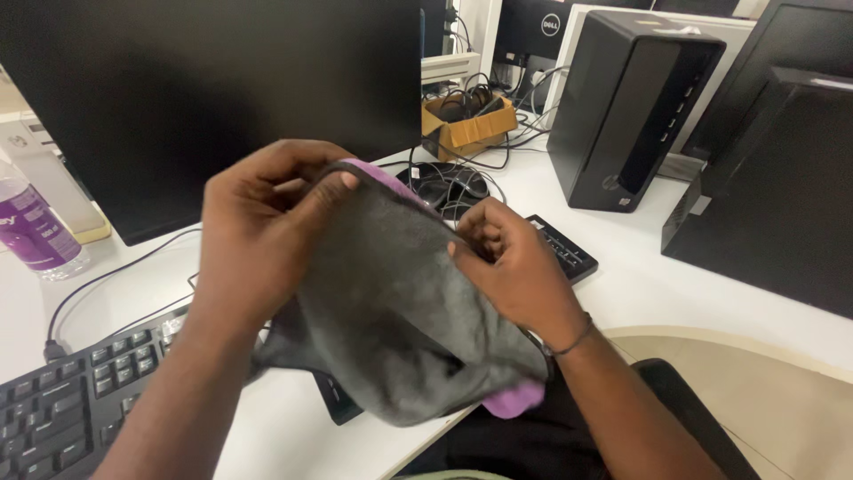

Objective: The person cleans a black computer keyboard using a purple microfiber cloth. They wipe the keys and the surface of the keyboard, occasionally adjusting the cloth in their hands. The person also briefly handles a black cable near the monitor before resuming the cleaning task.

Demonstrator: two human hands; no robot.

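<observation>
A: Largest items?
B: Glossy black monitor [213, 98] at the white desk's [640, 284] back edge; boxy matte tower [626, 107] toward the back right corner.
A: The cloth?
B: Soft grey napped cloth [391, 311], purple underside, draped above the desk's front edge, over a black keyboard [80, 400].
A: Grip?
B: Left hand [258, 236] pinches the top hem; right hand [515, 267] is closed on its right edge.
</observation>
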